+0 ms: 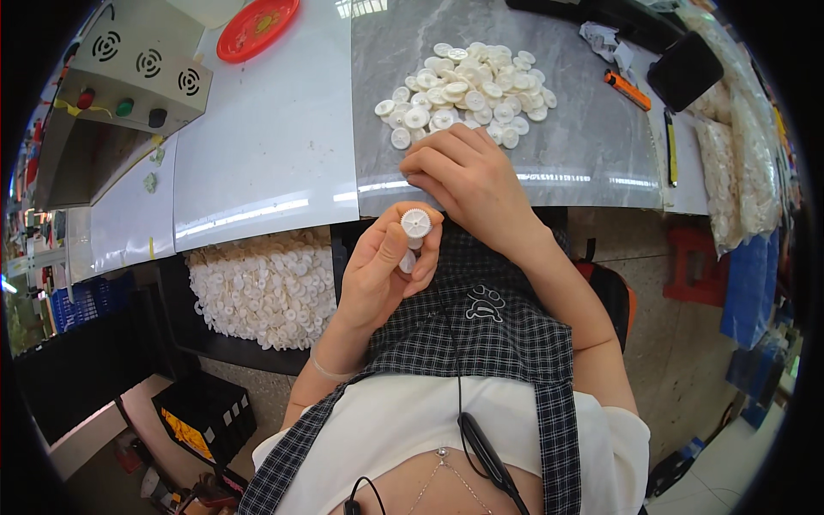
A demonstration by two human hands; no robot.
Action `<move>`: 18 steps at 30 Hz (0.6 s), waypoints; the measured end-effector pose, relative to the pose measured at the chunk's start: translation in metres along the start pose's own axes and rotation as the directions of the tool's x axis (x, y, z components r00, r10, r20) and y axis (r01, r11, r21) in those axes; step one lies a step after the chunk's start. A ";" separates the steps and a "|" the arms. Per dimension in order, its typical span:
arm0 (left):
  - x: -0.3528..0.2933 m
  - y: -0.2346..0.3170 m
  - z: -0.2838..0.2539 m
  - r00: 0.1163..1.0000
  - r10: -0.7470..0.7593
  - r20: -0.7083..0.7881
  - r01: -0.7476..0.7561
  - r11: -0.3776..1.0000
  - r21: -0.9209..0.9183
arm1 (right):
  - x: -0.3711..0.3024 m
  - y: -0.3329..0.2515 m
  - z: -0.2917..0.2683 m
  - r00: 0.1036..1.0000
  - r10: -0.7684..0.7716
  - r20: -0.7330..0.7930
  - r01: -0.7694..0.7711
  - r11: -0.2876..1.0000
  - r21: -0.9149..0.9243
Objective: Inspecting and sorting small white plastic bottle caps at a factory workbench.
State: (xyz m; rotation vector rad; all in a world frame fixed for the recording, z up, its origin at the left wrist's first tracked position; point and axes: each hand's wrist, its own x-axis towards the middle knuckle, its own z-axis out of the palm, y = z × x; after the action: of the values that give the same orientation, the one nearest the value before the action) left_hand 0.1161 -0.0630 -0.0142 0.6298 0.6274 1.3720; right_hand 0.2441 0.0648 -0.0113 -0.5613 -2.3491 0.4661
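My left hand is closed around several small white plastic gears, just in front of the table's near edge. The top white gear sits between thumb and fingers with its toothed rim and spoked face upward. Others show partly below it, between the fingers. Just beyond, at the table edge, my right hand has its fingers bent and pressed together, and whatever they may hold is hidden. Past its knuckles, a loose pile of white gears lies on the grey tabletop.
Below the table at left, a black bin is heaped with white gears. A grey metal box with buttons stands at the far left, near a red plate. An orange cutter and plastic bags lie at right.
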 end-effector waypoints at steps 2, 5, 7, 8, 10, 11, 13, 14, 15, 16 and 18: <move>0.000 -0.001 -0.001 1.000 0.011 -0.002 -0.011 1.000 0.006 | -0.003 0.002 0.000 1.000 0.014 -0.004 -0.013 1.000 0.020; 0.000 -0.002 -0.003 1.000 0.011 -0.003 -0.011 1.000 0.006 | -0.007 0.003 -0.003 0.998 0.068 -0.016 -0.066 0.993 0.096; -0.001 -0.002 -0.002 1.000 0.020 -0.005 -0.020 1.000 0.009 | -0.010 0.002 -0.007 0.994 0.108 -0.020 -0.103 0.982 0.156; -0.001 -0.002 -0.003 1.000 0.021 -0.005 -0.021 1.000 0.008 | -0.011 0.001 -0.009 0.992 0.129 0.000 -0.127 0.977 0.169; 0.000 -0.003 -0.004 1.000 0.016 -0.002 -0.016 1.000 0.001 | -0.012 0.002 -0.014 0.988 0.151 0.019 -0.152 0.972 0.181; 0.001 -0.003 0.000 1.000 0.014 -0.001 -0.014 1.000 0.002 | -0.012 0.003 -0.016 0.990 0.138 -0.025 -0.130 0.969 0.208; 0.002 -0.001 0.010 0.994 0.059 -0.092 -0.058 0.998 0.018 | -0.012 0.001 -0.024 0.990 0.126 -0.068 -0.106 0.966 0.237; 0.002 -0.001 0.011 0.994 0.059 -0.095 -0.057 0.998 0.019 | -0.012 -0.004 -0.031 0.977 0.208 -0.049 -0.177 0.915 0.363; 0.002 -0.001 0.011 0.993 0.067 -0.096 -0.066 0.998 0.009 | -0.013 -0.009 -0.035 0.958 0.287 -0.018 -0.243 0.843 0.480; 0.003 -0.001 0.012 0.993 0.072 -0.091 -0.073 0.997 -0.001 | -0.014 -0.013 -0.038 0.957 0.289 -0.021 -0.244 0.843 0.479; 0.004 0.001 0.010 0.998 0.011 -0.067 -0.013 1.000 -0.025 | -0.017 -0.019 -0.041 0.975 0.220 0.008 -0.181 0.777 0.602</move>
State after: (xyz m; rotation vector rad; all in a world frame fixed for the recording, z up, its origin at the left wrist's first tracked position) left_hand 0.1228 -0.0593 -0.0070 0.5694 0.6600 1.4147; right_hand 0.2785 0.0479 0.0181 -0.5033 -1.9251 1.2228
